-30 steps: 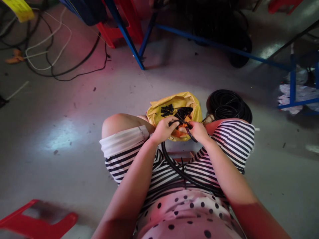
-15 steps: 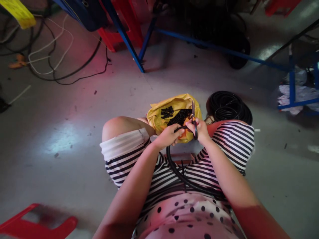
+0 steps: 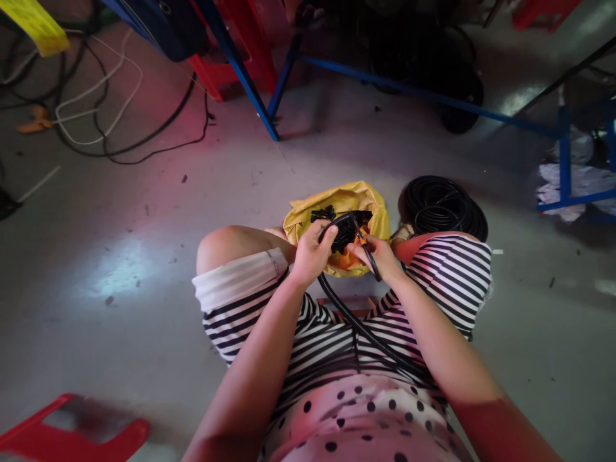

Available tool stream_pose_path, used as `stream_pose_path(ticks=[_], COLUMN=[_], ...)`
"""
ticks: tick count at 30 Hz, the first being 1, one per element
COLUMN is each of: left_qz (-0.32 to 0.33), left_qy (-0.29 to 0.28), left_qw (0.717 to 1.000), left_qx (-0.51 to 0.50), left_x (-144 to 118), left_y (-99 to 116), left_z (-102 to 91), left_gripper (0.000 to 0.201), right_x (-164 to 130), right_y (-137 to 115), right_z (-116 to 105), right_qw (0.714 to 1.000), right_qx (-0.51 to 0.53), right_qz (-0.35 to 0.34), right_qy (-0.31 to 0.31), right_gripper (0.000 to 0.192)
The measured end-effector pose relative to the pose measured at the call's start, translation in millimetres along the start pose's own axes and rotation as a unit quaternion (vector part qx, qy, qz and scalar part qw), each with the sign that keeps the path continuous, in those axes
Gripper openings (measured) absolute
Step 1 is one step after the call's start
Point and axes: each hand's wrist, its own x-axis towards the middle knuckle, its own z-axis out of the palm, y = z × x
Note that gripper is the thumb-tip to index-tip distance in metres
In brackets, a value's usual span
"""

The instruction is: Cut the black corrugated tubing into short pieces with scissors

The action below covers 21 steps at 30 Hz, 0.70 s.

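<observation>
My left hand [image 3: 312, 253] is closed around a black corrugated tube [image 3: 353, 322], which runs from across my lap up through the fingers. The tube's free end curves over a yellow bag [image 3: 301, 226] between my knees. My right hand [image 3: 382, 258] grips a pair of scissors [image 3: 369, 256] with dark handles and orange near the pivot. The scissor blades point up and left, at the tube's end; whether they touch it is hard to tell. Inside the bag lie many short black tube pieces [image 3: 323, 213], partly hidden behind my hands.
A coil of black tubing [image 3: 445, 205] lies on the floor beside my right knee. Ahead stands a blue metal frame [image 3: 276, 119] with a red stool [image 3: 231, 58] behind it. Loose cables [image 3: 139, 151] spread at the far left. Another red stool [image 3: 72, 436] is near left.
My left hand has moved up and slightly left, carrying the tube's end over the bag. In my right hand the scissors have tilted left, their blades coming to the tube's end.
</observation>
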Motion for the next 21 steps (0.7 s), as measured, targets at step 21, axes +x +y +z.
stream_pose_path(ticks=[21], left_qz=[0.036], left_qy=[-0.007], left_qw=[0.998], left_qx=[0.044], left_x=[-4], left_y=[12], left_z=[3.8], left_gripper=[0.017], right_x=[3], right_y=[8], right_z=[2], right_qw=[0.999], right_qx=[0.008], right_qz=[-0.001], right_qy=[-0.036], right_gripper=[0.039])
